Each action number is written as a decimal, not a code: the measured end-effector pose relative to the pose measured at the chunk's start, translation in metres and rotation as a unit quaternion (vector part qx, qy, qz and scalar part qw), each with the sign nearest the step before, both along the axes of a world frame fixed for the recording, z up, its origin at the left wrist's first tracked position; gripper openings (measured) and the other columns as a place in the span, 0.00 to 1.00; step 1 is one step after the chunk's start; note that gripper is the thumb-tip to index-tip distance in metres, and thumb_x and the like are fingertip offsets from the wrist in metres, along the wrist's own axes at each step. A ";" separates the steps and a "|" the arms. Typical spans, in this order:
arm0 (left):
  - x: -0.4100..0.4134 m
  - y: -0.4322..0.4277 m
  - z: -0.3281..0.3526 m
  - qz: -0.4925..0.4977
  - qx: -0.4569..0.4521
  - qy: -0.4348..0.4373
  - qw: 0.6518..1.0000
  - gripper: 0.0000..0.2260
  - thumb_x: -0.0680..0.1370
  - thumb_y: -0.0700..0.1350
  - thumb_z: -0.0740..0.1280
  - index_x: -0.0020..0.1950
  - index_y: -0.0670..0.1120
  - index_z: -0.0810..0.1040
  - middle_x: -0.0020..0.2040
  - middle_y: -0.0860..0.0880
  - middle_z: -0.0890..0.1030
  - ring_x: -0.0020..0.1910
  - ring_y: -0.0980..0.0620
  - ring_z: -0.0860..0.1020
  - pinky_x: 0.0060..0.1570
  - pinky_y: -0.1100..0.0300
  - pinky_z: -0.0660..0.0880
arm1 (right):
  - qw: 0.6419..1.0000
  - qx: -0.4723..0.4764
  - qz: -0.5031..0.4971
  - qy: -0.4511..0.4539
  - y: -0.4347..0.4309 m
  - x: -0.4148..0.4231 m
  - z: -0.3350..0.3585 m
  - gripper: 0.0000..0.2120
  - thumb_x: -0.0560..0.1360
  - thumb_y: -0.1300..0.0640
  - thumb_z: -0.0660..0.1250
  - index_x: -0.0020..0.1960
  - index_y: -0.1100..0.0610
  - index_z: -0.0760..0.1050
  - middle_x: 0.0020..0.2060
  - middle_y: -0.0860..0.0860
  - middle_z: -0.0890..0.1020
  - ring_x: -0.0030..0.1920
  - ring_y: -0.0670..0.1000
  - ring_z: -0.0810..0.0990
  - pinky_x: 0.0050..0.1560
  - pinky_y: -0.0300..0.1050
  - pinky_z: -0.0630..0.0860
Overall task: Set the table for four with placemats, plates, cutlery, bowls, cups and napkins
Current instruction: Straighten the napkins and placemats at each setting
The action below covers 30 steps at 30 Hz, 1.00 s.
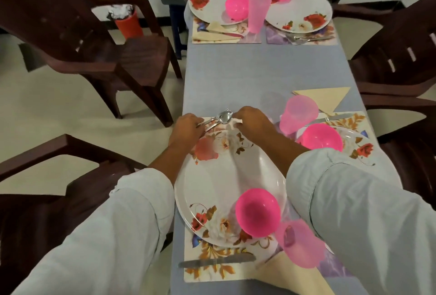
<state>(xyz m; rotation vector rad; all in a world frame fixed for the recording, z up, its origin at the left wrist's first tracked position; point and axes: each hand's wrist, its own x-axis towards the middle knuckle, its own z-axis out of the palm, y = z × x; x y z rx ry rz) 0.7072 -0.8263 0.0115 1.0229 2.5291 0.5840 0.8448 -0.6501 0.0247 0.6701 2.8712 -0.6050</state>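
Nearing the finish (little seeming left beyond cutlery). Laying the spoon and fork (pixel 224 117) at the far edge of the placemat (pixel 207 268), beyond the near plate (pixel 212 176). Gripping their handles with the left hand (pixel 186 129), curling the right hand (pixel 251 120) by the spoon's bowl, any pinch there impossible to tell.

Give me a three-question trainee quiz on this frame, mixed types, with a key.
1. True or false: the left hand holds the metal spoon and fork by their handles.
2. The steel table knife nearest the camera lies on: A) a napkin, B) the floral placemat, C) a chair.
3. Fill in: the near bright pink plastic bowl sits on the white floral ___.
Key: 1 true; 2 B; 3 plate.
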 end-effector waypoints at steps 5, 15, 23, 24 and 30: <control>-0.016 0.019 -0.011 -0.056 -0.008 0.010 0.998 0.09 0.78 0.49 0.71 0.49 0.45 0.87 0.41 0.45 0.79 0.43 0.45 0.78 0.42 0.55 0.73 | 0.997 0.032 0.050 0.044 0.001 -0.024 -0.010 0.14 0.73 0.64 0.71 0.57 0.55 0.85 0.52 0.56 0.83 0.49 0.58 0.82 0.48 0.48 0.78; -0.027 0.026 -0.019 -0.158 -0.021 0.033 0.987 0.12 0.81 0.47 0.68 0.62 0.47 0.84 0.53 0.44 0.80 0.54 0.46 0.75 0.46 0.58 0.67 | 0.995 0.051 0.087 0.011 0.007 -0.039 -0.021 0.14 0.77 0.54 0.71 0.61 0.56 0.83 0.58 0.56 0.81 0.52 0.60 0.80 0.52 0.55 0.78; -0.026 0.030 -0.019 -0.200 -0.035 0.068 0.977 0.13 0.82 0.46 0.66 0.66 0.49 0.82 0.55 0.46 0.79 0.56 0.47 0.73 0.46 0.59 0.66 | 0.995 0.081 0.060 -0.021 0.002 -0.029 -0.020 0.12 0.75 0.63 0.71 0.58 0.56 0.84 0.55 0.54 0.81 0.51 0.56 0.81 0.52 0.49 0.78; -0.025 0.031 -0.019 -0.203 -0.037 0.073 0.976 0.13 0.82 0.46 0.66 0.65 0.49 0.82 0.55 0.46 0.79 0.57 0.47 0.73 0.46 0.59 0.67 | 0.995 0.082 0.052 -0.022 0.001 -0.028 -0.020 0.11 0.76 0.63 0.70 0.57 0.57 0.84 0.55 0.55 0.81 0.50 0.56 0.81 0.51 0.50 0.78; -0.024 0.029 -0.019 -0.212 -0.043 0.079 0.973 0.12 0.82 0.44 0.66 0.65 0.48 0.82 0.56 0.46 0.79 0.56 0.46 0.73 0.48 0.59 0.68 | 0.997 0.067 0.024 -0.014 -0.003 -0.022 -0.021 0.11 0.77 0.62 0.70 0.59 0.57 0.84 0.54 0.55 0.81 0.50 0.55 0.81 0.52 0.48 0.79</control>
